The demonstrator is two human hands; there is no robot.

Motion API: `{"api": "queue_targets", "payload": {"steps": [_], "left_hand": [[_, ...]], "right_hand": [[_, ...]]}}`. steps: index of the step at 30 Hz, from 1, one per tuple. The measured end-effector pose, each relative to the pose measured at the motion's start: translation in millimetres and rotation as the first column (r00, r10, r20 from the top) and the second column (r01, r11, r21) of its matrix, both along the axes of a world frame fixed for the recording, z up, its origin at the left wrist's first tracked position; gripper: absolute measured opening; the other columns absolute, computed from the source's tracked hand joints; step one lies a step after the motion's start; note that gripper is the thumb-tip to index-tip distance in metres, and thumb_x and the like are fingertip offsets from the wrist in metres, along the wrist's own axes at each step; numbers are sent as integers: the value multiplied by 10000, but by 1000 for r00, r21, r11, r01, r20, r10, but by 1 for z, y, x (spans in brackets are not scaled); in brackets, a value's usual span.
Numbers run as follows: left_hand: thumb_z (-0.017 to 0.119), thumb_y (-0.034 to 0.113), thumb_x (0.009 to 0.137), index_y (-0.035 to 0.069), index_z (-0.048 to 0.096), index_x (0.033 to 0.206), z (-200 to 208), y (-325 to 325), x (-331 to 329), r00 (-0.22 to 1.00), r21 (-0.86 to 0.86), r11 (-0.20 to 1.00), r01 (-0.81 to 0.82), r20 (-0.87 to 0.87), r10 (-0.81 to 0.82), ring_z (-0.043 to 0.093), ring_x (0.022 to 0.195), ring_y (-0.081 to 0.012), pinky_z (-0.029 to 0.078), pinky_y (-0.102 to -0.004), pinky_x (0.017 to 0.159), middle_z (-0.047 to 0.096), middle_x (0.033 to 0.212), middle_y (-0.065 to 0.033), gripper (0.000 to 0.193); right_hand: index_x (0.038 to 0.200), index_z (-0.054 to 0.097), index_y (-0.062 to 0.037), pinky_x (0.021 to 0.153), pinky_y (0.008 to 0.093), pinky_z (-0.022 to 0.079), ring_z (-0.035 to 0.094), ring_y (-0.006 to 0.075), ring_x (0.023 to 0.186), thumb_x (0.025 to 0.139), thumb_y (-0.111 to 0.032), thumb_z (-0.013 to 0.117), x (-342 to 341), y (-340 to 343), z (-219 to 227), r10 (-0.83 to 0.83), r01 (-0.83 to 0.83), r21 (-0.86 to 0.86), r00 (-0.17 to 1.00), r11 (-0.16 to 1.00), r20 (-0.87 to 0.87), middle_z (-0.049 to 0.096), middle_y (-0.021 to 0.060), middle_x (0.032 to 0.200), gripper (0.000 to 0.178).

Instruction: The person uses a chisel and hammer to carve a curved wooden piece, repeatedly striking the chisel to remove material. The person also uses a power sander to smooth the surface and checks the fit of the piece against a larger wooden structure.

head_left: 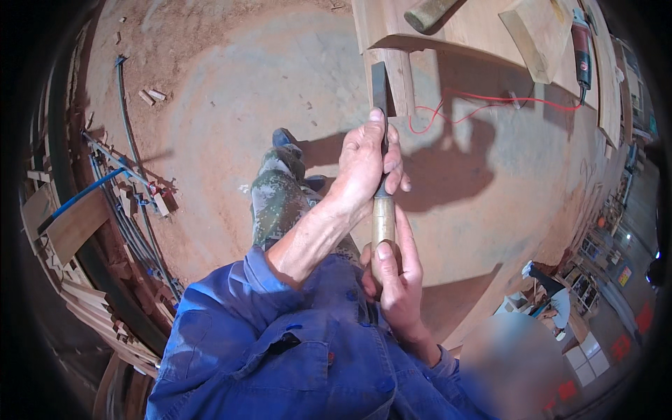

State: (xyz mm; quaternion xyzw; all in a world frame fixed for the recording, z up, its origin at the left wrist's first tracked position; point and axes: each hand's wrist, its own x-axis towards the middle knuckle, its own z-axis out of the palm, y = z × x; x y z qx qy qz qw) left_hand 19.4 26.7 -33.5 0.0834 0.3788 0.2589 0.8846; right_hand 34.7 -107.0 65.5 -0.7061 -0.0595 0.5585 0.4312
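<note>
A chisel (383,220) with a dark flat blade and a round wooden handle is held upright in the picture by both hands. My left hand (362,157) is closed round the blade just above the handle, its thumb lying along the steel. Lower down, my right hand (399,280) wraps the wooden handle, thumb on top. The blade's end overlaps a squared wooden piece (400,73) at the bench's near side; I cannot tell whether they touch.
At the upper right, the wooden bench (476,42) bears a thick round wooden piece (423,17), a wooden block (537,35) and a power tool (581,52) with a red cord (490,96). Bar clamps (133,203) and boards (80,224) lie left. A person (556,301) is at the lower right.
</note>
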Motion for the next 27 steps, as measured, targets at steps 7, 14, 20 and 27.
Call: {"api": "queue_targets", "payload": {"steps": [7, 14, 20, 27], "left_hand": [[324, 406, 1066, 88, 444, 835, 1, 19, 1, 999, -30, 999, 30, -44, -31, 328, 373, -95, 390, -285, 413, 342, 547, 28, 410], [335, 417, 1061, 95, 457, 827, 7, 21, -5, 997, -104, 993, 60, -45, -65, 344, 345, -94, 371, -275, 377, 369, 528, 22, 416], [326, 419, 1063, 96, 444, 835, 8, 16, -11, 996, -133, 987, 91, -12, -93, 341, 336, -95, 363, -266, 363, 380, 529, 19, 412], [322, 420, 1064, 102, 445, 845, 5, 30, -16, 993, -131, 984, 119, 0, -120, 335, 336, -90, 354, -265, 366, 381, 532, 26, 405]], "right_hand": [[1538, 239, -82, 472, 181, 352, 397, 33, 531, 1032, -185, 444, -5, 15, -7, 21, -22, 12, 999, 1000, 46, 516, 8, 784, 556], [1553, 172, -83, 487, 177, 365, 402, 37, 559, 1032, -159, 418, -14, 19, 11, 7, -8, -99, 1000, 995, -5, 504, 22, 792, 582], [1556, 155, -85, 490, 177, 360, 392, 36, 560, 1029, -144, 408, -21, 23, 18, 4, -4, -113, 1000, 994, 3, 502, 17, 792, 588], [1551, 183, -100, 474, 165, 346, 401, 36, 540, 1047, -168, 402, -36, 29, 11, -35, 36, -91, 999, 995, 18, 514, 27, 813, 554]]}}
